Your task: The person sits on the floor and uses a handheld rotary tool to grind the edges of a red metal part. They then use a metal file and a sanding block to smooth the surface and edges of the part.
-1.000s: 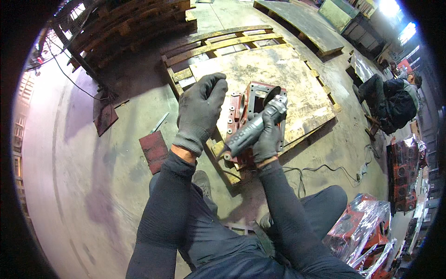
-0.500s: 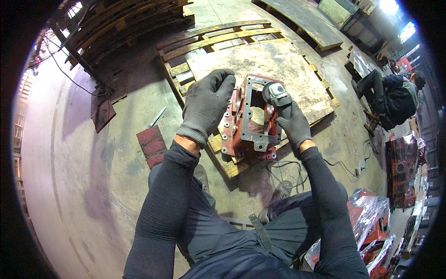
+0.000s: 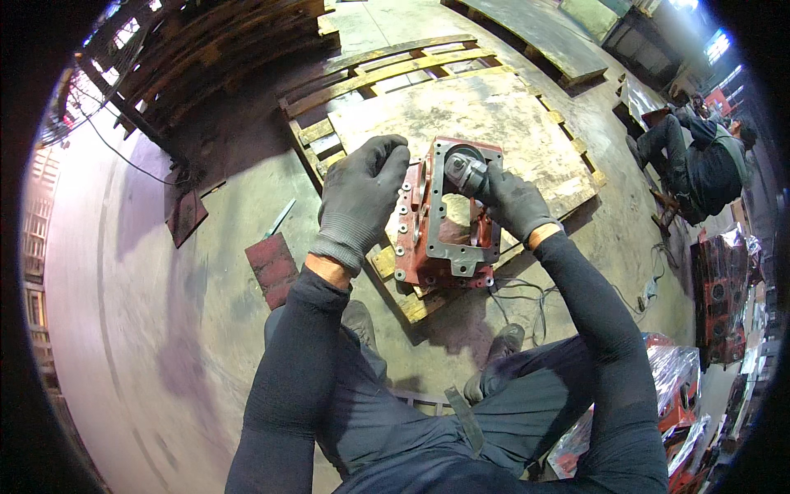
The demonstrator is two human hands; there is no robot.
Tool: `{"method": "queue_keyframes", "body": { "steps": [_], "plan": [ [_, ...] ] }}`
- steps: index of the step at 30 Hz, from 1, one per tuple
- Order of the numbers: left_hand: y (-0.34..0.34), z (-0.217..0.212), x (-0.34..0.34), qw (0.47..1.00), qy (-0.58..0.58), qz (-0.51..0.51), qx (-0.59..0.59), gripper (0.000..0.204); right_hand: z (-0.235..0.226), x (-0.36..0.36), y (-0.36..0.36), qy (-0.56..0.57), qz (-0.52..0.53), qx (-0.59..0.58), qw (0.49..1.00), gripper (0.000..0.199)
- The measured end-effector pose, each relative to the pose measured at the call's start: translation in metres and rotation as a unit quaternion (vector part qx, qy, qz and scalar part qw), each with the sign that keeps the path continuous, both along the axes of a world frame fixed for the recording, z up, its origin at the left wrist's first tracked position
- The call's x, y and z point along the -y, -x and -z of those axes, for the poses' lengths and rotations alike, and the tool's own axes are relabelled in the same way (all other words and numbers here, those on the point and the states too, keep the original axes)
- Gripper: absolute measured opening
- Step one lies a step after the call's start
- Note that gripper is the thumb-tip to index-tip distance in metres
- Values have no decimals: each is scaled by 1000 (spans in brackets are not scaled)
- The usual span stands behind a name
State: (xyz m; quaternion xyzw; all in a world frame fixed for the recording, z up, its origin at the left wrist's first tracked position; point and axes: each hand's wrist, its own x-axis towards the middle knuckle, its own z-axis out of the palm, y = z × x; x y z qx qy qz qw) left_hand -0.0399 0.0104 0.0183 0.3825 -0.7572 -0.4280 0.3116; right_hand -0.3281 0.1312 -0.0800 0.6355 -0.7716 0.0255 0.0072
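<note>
A red cast metal housing (image 3: pixel 417 265) with a grey machined rim full of bolt holes stands on the pallet, its rectangular opening facing up. My right hand (image 3: pixel 517 202), in a dark grey glove, is wrapped round an angle grinder (image 3: pixel 467 171). The tool's round head is over the far end of the opening, and whether it touches metal I cannot tell. At the housing's upper left edge, my gloved left hand (image 3: pixel 362 185) is closed with curled fingers. What lies inside that grip, if anything, is hidden.
A wooden pallet (image 3: pixel 395 81) with a board top carries the housing. On the floor at left lie a dark red plate (image 3: pixel 271 267) and a thin flat strip (image 3: pixel 281 218). Cable (image 3: pixel 539 305) loops beside my foot. A person (image 3: pixel 695 165) crouches at right, near wrapped red castings (image 3: pixel 720 300).
My right hand has brought the grinder from the rim's far right corner leftward over the opening. The left hand stays nearly in place, and the view has shifted slightly.
</note>
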Motion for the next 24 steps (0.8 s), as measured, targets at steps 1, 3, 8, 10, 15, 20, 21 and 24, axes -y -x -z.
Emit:
{"method": "queue_keyframes", "body": {
  "steps": [1,3,8,10,15,20,21,24],
  "plan": [
    [0,0,0,1000,-4,-1,-4,34,1,-1,2,-2,-2,-8,1000,80],
    [1,1,0,1000,-7,1,-9,33,6,-5,7,-7,-4,-24,1000,82],
    [4,3,-1,1000,-19,11,-14,33,5,-16,19,3,25,-11,1000,91],
    [4,4,0,1000,-18,10,-9,33,3,-23,23,8,26,-6,1000,90],
    [6,6,-1,999,-23,19,-22,33,-2,-36,35,-4,71,-11,997,83],
    [3,3,-1,999,-22,12,-19,33,-16,-46,11,44,177,133,974,66],
    [5,4,-2,999,-21,16,-28,33,-14,-53,9,70,196,180,961,63],
    [5,6,-2,1000,-11,8,-28,33,19,-63,-16,136,228,395,879,57]
  ]
}}
